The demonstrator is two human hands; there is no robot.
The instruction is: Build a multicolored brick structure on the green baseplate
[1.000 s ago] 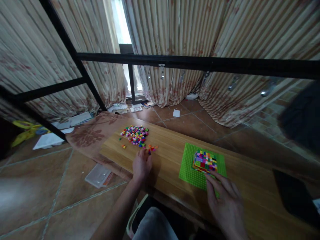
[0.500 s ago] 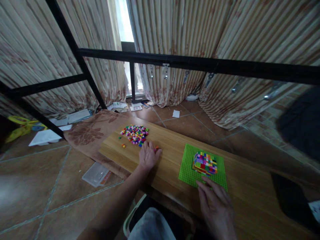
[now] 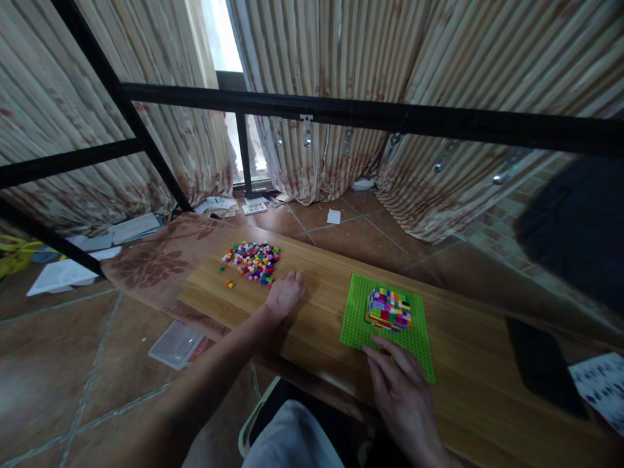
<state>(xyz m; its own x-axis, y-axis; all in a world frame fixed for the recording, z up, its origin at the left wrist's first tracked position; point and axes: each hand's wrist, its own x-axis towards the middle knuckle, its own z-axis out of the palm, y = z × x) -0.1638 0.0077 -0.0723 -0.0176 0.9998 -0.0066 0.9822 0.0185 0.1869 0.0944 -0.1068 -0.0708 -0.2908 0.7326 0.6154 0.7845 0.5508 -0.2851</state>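
Observation:
Just right of a pile of small coloured bricks (image 3: 253, 260) on the wooden table, my left hand (image 3: 286, 294) rests with its fingers curled together; whatever they hold is hidden. A green baseplate (image 3: 353, 312) carries a block of multicoloured bricks (image 3: 389, 309) built up in layers. My right hand (image 3: 402, 383) is over the plate's near edge, in front of the block, its fingers apart and no brick visible in them. Two small loose pieces, one green (image 3: 221, 268) and one orange and yellow (image 3: 230, 284), lie left of the pile.
A dark flat object (image 3: 543, 364) and a printed sheet (image 3: 602, 383) are at the table's right end. A clear plastic box (image 3: 178, 344) sits on the floor at the near left. Black metal bars (image 3: 341, 107) cross in front of the curtains.
My left hand's fingers have curled in, and the orange-red pieces seen beside them are out of sight. The view has shifted slightly; my right hand stays by the baseplate.

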